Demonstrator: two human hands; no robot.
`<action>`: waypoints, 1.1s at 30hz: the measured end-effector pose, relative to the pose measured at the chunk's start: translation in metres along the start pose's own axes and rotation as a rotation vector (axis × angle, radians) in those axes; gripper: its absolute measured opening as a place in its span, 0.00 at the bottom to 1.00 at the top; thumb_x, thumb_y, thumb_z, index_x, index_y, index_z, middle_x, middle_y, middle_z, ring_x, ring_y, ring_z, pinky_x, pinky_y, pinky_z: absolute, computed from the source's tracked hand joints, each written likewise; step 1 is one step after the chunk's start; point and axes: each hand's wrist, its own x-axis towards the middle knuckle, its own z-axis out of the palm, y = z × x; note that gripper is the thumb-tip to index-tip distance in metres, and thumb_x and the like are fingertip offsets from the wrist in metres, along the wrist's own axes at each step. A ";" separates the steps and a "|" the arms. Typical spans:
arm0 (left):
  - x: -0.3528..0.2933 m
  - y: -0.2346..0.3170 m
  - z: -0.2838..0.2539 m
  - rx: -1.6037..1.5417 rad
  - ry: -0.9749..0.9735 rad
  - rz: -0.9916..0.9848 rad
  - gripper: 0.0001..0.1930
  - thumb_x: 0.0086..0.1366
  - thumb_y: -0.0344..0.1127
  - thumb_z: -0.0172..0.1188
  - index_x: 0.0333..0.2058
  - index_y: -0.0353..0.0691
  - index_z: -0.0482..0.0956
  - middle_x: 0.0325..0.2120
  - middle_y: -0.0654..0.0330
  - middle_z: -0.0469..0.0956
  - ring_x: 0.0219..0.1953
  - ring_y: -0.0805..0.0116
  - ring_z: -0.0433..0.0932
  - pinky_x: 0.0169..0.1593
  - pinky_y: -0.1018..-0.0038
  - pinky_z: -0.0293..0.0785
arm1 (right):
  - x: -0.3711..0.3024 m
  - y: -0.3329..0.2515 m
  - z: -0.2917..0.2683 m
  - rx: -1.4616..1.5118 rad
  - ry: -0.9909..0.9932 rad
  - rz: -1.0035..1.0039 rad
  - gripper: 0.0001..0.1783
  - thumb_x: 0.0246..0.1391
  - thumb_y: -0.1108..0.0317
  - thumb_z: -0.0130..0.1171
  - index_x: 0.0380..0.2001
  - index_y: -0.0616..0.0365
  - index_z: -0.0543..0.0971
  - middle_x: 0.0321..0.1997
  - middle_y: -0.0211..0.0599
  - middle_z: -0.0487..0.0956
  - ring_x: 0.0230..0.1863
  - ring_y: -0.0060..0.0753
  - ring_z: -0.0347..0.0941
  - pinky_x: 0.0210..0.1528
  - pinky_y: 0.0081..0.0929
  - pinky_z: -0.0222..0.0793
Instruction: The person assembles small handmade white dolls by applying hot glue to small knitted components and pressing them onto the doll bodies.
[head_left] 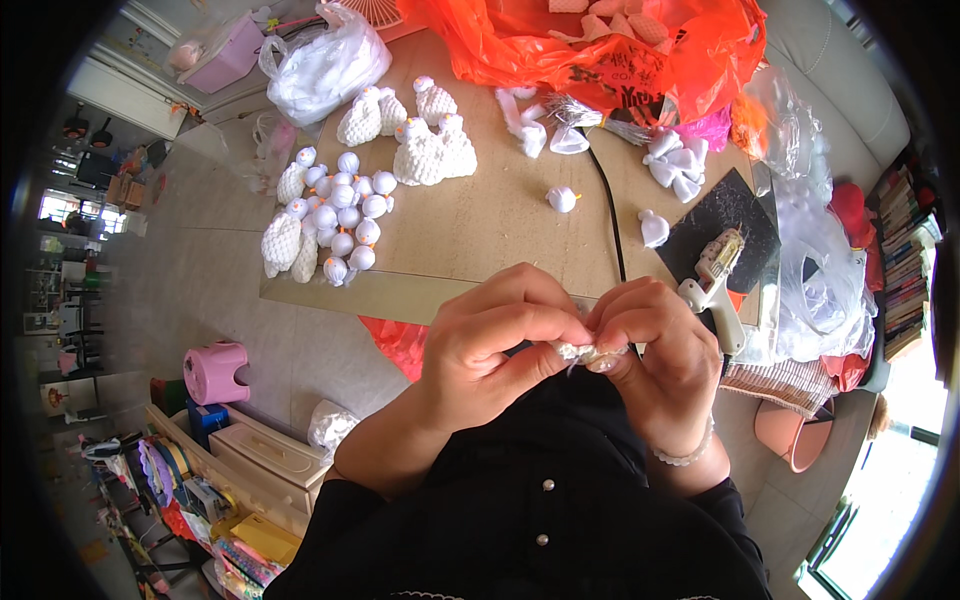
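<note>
Close to my chest, at the table's near edge, my left hand (495, 335) and my right hand (660, 350) pinch a small white crocheted piece (580, 352) between thumbs and fingers. Most of it is hidden by the fingers. Beyond my hands, a white ball head with an orange beak (562, 199) lies alone on the table (490, 235). A small white shaped piece (653, 229) sits farther right. At the left, several white ball heads (345, 195) are clustered beside white crocheted bird bodies (435, 155).
A white glue gun (712, 285) rests by a black mat (740, 215) on the right, near a black cord (606, 190). A red plastic bag (600, 60) covers the far side. White bows (675, 165) and clear bags (820, 290) lie right; a white bag (325, 65) stands far left.
</note>
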 end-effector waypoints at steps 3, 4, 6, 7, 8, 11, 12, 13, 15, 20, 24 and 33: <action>0.000 0.000 -0.002 0.012 -0.026 0.006 0.05 0.56 0.24 0.62 0.31 0.30 0.76 0.29 0.53 0.76 0.33 0.64 0.76 0.37 0.72 0.73 | -0.001 0.001 0.001 0.052 0.014 0.023 0.12 0.38 0.81 0.68 0.28 0.60 0.76 0.28 0.34 0.76 0.31 0.34 0.75 0.39 0.27 0.66; 0.000 0.000 -0.002 0.016 -0.033 0.004 0.05 0.56 0.24 0.63 0.31 0.30 0.76 0.29 0.53 0.76 0.33 0.64 0.76 0.37 0.72 0.73 | -0.001 0.000 0.003 0.079 0.051 0.059 0.12 0.38 0.80 0.68 0.28 0.60 0.76 0.27 0.34 0.77 0.31 0.34 0.75 0.39 0.27 0.66; -0.001 0.000 0.000 0.004 0.013 -0.032 0.09 0.51 0.19 0.64 0.33 0.33 0.77 0.28 0.57 0.75 0.31 0.67 0.76 0.33 0.74 0.72 | -0.004 -0.001 0.007 0.132 0.125 0.131 0.11 0.39 0.79 0.68 0.28 0.60 0.77 0.27 0.33 0.77 0.31 0.34 0.75 0.39 0.26 0.66; -0.002 0.001 0.002 -0.002 0.037 -0.049 0.12 0.48 0.17 0.64 0.33 0.34 0.78 0.28 0.59 0.75 0.29 0.68 0.75 0.32 0.76 0.71 | -0.002 -0.001 0.006 0.086 0.074 0.085 0.11 0.39 0.79 0.68 0.28 0.60 0.77 0.27 0.33 0.77 0.31 0.33 0.75 0.39 0.26 0.65; -0.003 0.001 0.008 -0.144 0.133 -0.097 0.12 0.49 0.17 0.64 0.34 0.34 0.78 0.28 0.59 0.75 0.29 0.68 0.75 0.32 0.76 0.71 | 0.001 0.000 0.002 0.040 0.022 0.040 0.11 0.39 0.78 0.68 0.28 0.60 0.77 0.27 0.33 0.77 0.31 0.33 0.75 0.38 0.26 0.65; -0.007 0.006 0.019 -0.382 0.302 -0.209 0.12 0.50 0.18 0.64 0.35 0.34 0.77 0.28 0.58 0.76 0.29 0.69 0.76 0.32 0.77 0.72 | 0.002 0.001 0.001 0.010 -0.020 0.000 0.10 0.41 0.77 0.67 0.28 0.60 0.77 0.27 0.33 0.77 0.31 0.33 0.75 0.38 0.26 0.64; -0.007 0.008 0.018 -0.336 0.275 -0.225 0.12 0.51 0.18 0.64 0.35 0.34 0.77 0.29 0.57 0.76 0.30 0.69 0.76 0.33 0.77 0.72 | 0.001 0.002 0.002 0.017 -0.012 0.002 0.10 0.41 0.76 0.67 0.28 0.60 0.77 0.27 0.33 0.77 0.31 0.33 0.75 0.38 0.26 0.64; -0.007 0.010 0.016 -0.291 0.248 -0.240 0.12 0.51 0.18 0.64 0.35 0.34 0.77 0.29 0.57 0.76 0.30 0.69 0.76 0.33 0.78 0.72 | 0.000 0.002 0.001 0.016 -0.004 0.004 0.10 0.41 0.77 0.67 0.28 0.60 0.77 0.27 0.33 0.77 0.31 0.33 0.74 0.38 0.25 0.64; -0.007 0.003 0.010 -0.041 0.141 -0.089 0.12 0.51 0.18 0.64 0.35 0.34 0.76 0.29 0.56 0.77 0.31 0.68 0.77 0.34 0.78 0.73 | 0.000 0.002 0.001 0.014 0.010 0.010 0.10 0.41 0.77 0.67 0.28 0.60 0.76 0.28 0.33 0.76 0.31 0.33 0.74 0.38 0.25 0.64; -0.013 -0.003 0.021 0.007 0.216 -0.022 0.12 0.51 0.17 0.63 0.35 0.35 0.77 0.33 0.55 0.76 0.33 0.66 0.76 0.35 0.76 0.72 | 0.001 0.002 0.003 -0.083 0.026 0.001 0.10 0.40 0.78 0.66 0.28 0.59 0.75 0.29 0.33 0.76 0.33 0.33 0.73 0.37 0.26 0.61; -0.007 0.008 0.015 0.202 0.178 0.034 0.13 0.48 0.17 0.63 0.33 0.35 0.78 0.37 0.56 0.74 0.34 0.63 0.75 0.37 0.73 0.70 | 0.001 0.003 0.001 -0.172 0.075 -0.011 0.11 0.39 0.78 0.65 0.28 0.59 0.74 0.29 0.34 0.76 0.33 0.35 0.73 0.38 0.26 0.59; -0.004 0.008 0.013 0.418 0.179 0.152 0.11 0.46 0.24 0.68 0.30 0.37 0.78 0.26 0.61 0.76 0.30 0.62 0.75 0.36 0.71 0.67 | 0.002 0.004 0.003 -0.170 0.116 -0.051 0.11 0.39 0.77 0.65 0.27 0.59 0.74 0.28 0.34 0.75 0.33 0.35 0.73 0.37 0.27 0.59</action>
